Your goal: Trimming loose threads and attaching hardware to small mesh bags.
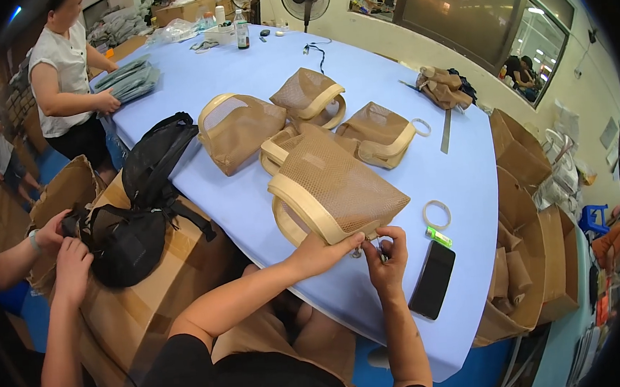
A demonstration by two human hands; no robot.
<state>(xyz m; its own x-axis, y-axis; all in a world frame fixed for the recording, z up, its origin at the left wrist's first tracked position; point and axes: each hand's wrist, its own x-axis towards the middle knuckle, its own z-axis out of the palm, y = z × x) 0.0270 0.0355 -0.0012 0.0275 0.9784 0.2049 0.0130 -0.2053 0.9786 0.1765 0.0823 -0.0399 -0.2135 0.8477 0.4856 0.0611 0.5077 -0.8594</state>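
A brown mesh bag (348, 180) with a cream band and handle lies tilted on the table in front of me. My left hand (323, 254) grips its cream rim at the near corner, thumb on top. Close beside it, my right hand (386, 256) is closed in a pinch at that same corner. A small metallic bit shows by the fingertips, too small to name. Behind are similar mesh bags: one at the left (237, 130), one at the back (307, 96), one at the right (381, 131). Another is partly hidden by the held one.
Right of my hands lie a black phone (432, 280), a green-labelled item (439, 237) and a tape ring (437, 215). A metal ruler (447, 132) and a bundled brown bag (443, 87) lie farther off. Cardboard boxes (527, 264) flank the table. At left, another person's hands touch a black backpack (130, 245).
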